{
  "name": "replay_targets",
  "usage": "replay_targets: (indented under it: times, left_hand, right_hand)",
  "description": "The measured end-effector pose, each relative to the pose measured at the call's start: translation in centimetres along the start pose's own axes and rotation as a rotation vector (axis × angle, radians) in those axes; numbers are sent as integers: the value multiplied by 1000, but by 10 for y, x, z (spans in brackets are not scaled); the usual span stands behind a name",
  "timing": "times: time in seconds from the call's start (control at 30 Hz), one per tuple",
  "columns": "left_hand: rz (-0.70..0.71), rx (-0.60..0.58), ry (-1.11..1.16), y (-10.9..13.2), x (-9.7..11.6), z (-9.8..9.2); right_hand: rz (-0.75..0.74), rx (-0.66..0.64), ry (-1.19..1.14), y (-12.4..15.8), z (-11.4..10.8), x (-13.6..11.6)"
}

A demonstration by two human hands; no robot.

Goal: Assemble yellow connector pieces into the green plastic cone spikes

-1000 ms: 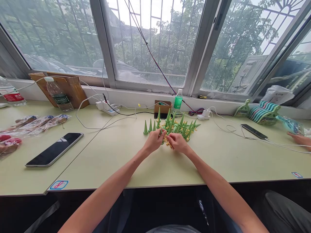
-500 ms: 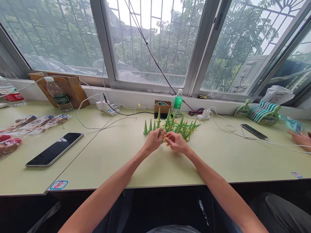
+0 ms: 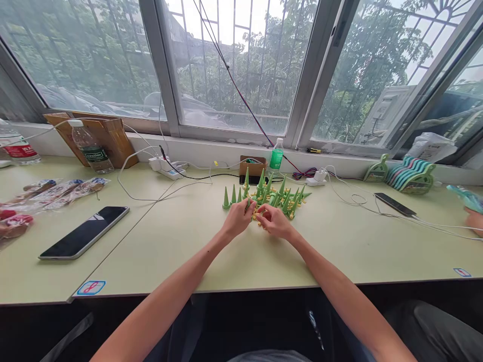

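Several green cone-shaped spikes [image 3: 282,187] with small yellow parts stand and lie in a cluster on the pale green table [image 3: 169,251]. At the near left edge of the cluster, my left hand [image 3: 239,217] is closed round a green piece, mostly covered by the fingers. My right hand [image 3: 274,220] is close beside it, thumb and forefinger pinched together; what they hold, if anything, is too small to name. Small yellow parts lie between and under the two hands.
A small cardboard box [image 3: 252,165] and a green-labelled bottle [image 3: 276,156] stand behind the cluster. A black phone [image 3: 85,233] lies left; another phone [image 3: 394,204] lies right, among white cables. Another person's hand [image 3: 474,220] shows at the right edge.
The other person's hand and the bluish item in it have moved right, partly out of view. My hands have barely moved.
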State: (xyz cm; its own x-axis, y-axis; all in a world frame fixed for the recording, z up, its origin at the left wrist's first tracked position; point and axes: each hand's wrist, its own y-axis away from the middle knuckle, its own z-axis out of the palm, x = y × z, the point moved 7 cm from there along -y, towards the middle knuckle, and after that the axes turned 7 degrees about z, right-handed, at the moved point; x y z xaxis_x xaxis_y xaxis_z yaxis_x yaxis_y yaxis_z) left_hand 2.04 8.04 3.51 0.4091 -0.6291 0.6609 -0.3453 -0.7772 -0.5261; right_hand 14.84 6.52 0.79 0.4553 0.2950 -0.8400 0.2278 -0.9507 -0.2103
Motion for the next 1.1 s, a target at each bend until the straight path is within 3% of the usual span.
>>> replay_targets:
  times: [0.23, 1.1]
  left_hand:
    - [18, -15, 0, 0, 1, 2]
    - [10, 33, 15, 0, 0, -2]
  right_hand:
    - [-10, 8, 101, -1, 1, 0]
    - [-19, -8, 46, 0, 2, 1]
